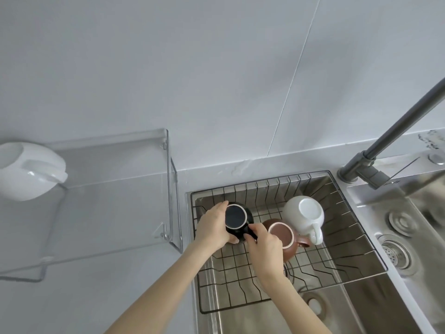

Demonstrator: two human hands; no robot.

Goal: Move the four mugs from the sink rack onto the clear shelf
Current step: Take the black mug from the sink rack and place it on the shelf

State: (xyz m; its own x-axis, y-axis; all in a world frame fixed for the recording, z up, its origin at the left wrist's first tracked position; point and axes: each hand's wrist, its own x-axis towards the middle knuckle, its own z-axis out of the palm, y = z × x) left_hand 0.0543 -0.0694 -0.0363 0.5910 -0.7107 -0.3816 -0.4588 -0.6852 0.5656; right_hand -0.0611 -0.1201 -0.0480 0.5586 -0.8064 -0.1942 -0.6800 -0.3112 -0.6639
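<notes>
1. Head view: the left hand (212, 227) gripped the upturned black mug (237, 216) in the rack (356, 239); the right hand (263, 244) pinched its handle.
2. 2 more mugs, brown (281, 237) and white (305, 213), sat upturned beside it; the shelf (108, 213) stood left.

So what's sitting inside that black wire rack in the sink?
Three upside-down mugs show: a black mug gripped by both hands, a brown mug and a white mug. The right hand may hide more.
</notes>
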